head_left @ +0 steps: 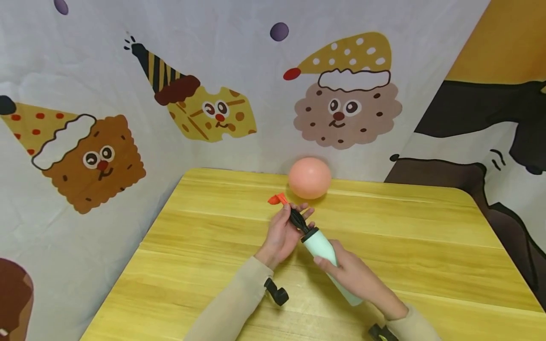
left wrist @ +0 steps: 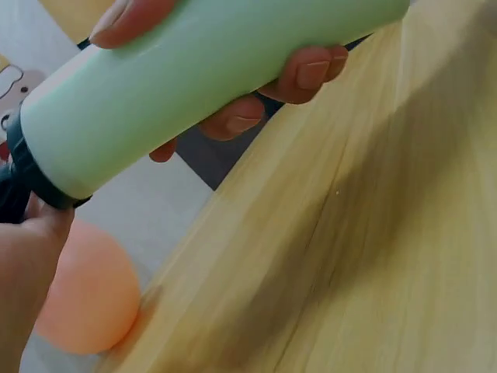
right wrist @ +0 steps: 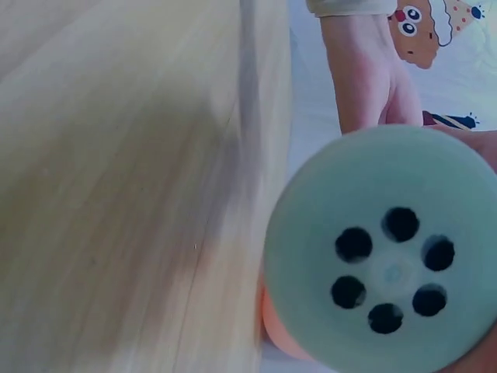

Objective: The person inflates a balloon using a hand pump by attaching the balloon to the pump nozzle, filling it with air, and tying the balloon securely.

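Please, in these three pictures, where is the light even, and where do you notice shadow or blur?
Head view: light fairly even, wood grain on the table readable; left wrist view: a broad, soft-edged shadow crosses the table diagonally; right wrist view: the table looks hazy, with a blurred shadow on it, while the holed end of the green pump is easier to make out.

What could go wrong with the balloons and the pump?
The limp red balloon at the tip of the pump might slip off if the left hand loosens its pinch.

The round pink balloon is in neither hand, so a bump could send it rolling across the table.

The right hand grips the pump's smooth-looking body, so it could slip.
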`<state>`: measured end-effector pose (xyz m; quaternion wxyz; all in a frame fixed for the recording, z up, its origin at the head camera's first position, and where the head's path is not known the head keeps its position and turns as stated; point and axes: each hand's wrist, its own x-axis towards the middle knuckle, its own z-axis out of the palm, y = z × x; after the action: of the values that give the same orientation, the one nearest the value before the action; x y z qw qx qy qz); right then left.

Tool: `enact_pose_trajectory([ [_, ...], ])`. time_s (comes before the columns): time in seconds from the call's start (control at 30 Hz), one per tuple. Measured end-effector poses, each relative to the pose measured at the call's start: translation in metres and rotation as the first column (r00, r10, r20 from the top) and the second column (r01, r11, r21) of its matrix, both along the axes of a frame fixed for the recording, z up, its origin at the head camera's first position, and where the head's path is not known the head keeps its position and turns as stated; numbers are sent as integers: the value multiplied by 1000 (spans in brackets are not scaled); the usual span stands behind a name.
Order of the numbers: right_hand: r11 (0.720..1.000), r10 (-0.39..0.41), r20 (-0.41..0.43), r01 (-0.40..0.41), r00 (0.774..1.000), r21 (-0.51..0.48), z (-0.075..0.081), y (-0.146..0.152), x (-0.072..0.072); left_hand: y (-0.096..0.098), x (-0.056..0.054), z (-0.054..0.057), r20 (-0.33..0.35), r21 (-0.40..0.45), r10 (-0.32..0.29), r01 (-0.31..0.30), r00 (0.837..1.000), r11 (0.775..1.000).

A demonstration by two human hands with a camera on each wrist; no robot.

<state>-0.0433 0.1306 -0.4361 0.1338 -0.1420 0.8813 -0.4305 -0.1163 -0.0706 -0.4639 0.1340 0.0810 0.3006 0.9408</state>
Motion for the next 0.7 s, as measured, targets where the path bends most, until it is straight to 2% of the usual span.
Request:
enact_pose_trajectory([
  [0.07, 1000, 7, 1, -7, 1000, -8, 2, 1, -1, 0, 0, 1, 1, 4, -3, 3, 1000, 1000],
  [0.2, 1000, 17, -3, -17, 1000, -19, 6, 3, -2, -3, -4, 6, 14, 67, -6, 5, 1000, 998],
  [0.3, 999, 13, 12, -13, 1000, -41, 9, 4, -2, -5, -7, 10, 41, 87, 18, -22, 999, 996],
  [0.47, 997, 10, 55, -6, 998, -73, 8, 4, -5, 1, -12, 10, 64, 36, 72, -74, 995, 997],
  [0.63, 994, 9, 103, 3, 995, -108, 8, 3, -7, 7, -8, 3, 37, -76, 149, -146, 988, 986],
  [0.7, 994, 10, 110, 2, 994, -110, 8, 3, -7, 6, -6, 1, 29, -102, 152, -149, 988, 984],
])
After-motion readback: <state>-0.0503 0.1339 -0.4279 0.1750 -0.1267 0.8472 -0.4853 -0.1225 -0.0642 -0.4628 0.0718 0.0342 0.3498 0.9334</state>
